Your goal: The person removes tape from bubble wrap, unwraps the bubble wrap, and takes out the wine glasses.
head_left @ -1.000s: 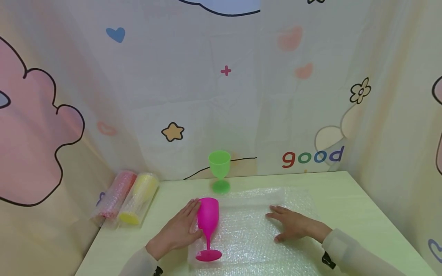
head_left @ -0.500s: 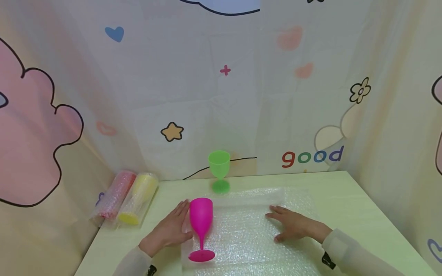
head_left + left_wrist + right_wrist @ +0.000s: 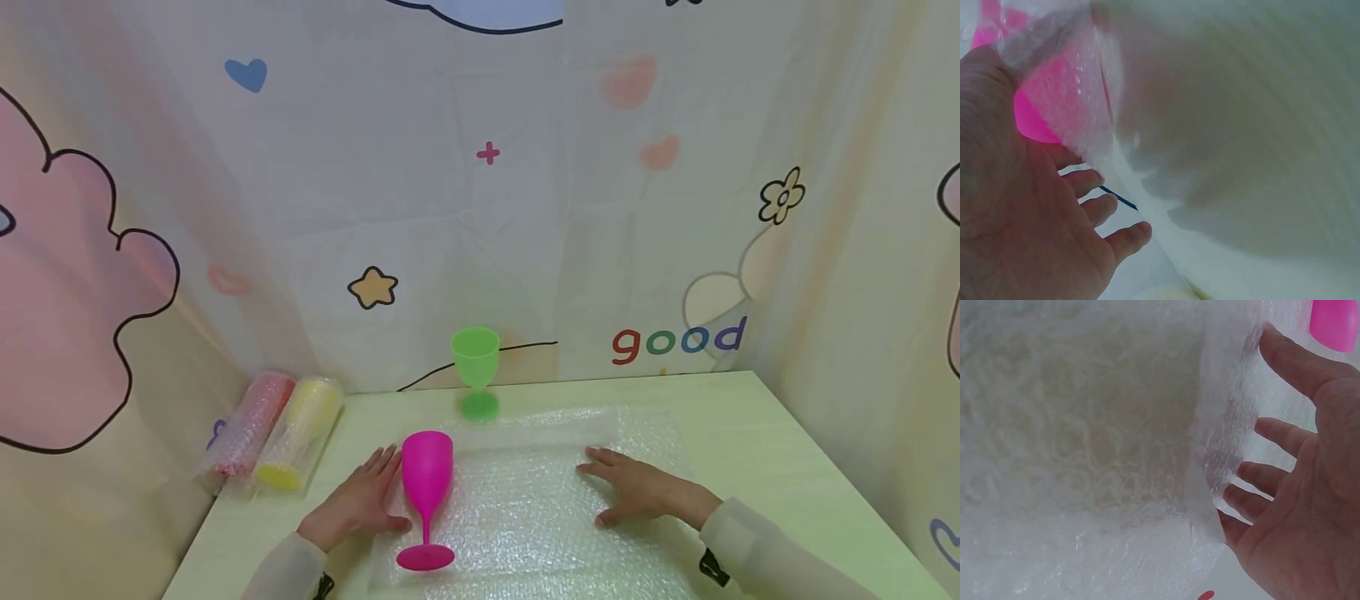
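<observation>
A pink goblet (image 3: 427, 469) is on the sheet of bubble wrap (image 3: 517, 508), near its left side, with its bowl toward the back and its foot nearest the front in the head view. My left hand (image 3: 362, 497) is at the goblet's left, fingers straight and thumb spread, right at the wrap's left edge. Through a flap of wrap, the left wrist view shows the pink bowl (image 3: 1035, 119) close to that hand. On the right part of the wrap, my right hand (image 3: 637, 487) rests with fingers spread. Its fingertips touch the sheet (image 3: 1116, 412) in the right wrist view.
A green goblet (image 3: 476, 357) stands upright behind the wrap. At the table's left edge lie two bubble-wrapped bundles, one red (image 3: 255, 425) and one yellow (image 3: 303, 429). A printed curtain (image 3: 420, 183) hangs along the back edge of the table (image 3: 810, 508).
The pink goblet has shifted left along with the left hand and the left edge of the bubble wrap. My right hand has stayed in place.
</observation>
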`<state>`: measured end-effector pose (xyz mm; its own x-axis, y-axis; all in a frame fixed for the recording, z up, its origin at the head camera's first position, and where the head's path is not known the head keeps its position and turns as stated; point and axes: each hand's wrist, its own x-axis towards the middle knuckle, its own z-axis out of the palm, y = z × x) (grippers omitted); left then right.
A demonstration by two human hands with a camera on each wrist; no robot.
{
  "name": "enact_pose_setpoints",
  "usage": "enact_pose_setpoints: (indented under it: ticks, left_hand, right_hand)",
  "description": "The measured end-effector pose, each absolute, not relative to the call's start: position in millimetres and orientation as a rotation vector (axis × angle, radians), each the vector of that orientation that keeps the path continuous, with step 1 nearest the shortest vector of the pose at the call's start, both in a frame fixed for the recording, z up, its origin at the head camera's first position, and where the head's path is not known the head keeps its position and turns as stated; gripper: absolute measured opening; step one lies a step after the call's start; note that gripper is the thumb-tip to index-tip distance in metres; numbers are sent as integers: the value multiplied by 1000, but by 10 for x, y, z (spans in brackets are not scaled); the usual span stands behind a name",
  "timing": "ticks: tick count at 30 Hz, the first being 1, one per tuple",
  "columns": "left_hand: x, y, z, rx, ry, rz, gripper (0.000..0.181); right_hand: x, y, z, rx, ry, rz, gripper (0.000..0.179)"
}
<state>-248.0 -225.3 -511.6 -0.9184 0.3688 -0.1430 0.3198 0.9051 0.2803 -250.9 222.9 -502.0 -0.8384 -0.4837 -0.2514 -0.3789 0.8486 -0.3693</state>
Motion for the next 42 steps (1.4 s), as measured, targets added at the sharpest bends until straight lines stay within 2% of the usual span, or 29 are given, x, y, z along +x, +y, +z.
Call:
enact_pose_setpoints:
  ticks: [5, 11, 23, 32, 42]
  left_hand:
    - [-2530, -2266, -5114, 452, 2848, 368, 114]
    - [-2536, -2287, -5090, 412, 2865, 315, 113]
    - [-2505, -2275, -5113, 530, 2975, 336, 116]
    - [-2473, -2230, -5108, 538, 3055, 338, 100]
    - [-2546, -2237, -5094, 700, 2929, 333, 109]
  right_hand:
    - [-2509, 2230, -5024, -649, 2685, -447, 81]
    - [-2511, 2234, -5039, -650, 2693, -431, 83]
    - [-2512, 2240, -5028, -666, 2683, -451, 83]
    - [-2519, 2245, -5033, -659, 2686, -449, 83]
    - [-2517, 2255, -5065, -658, 2683, -448, 83]
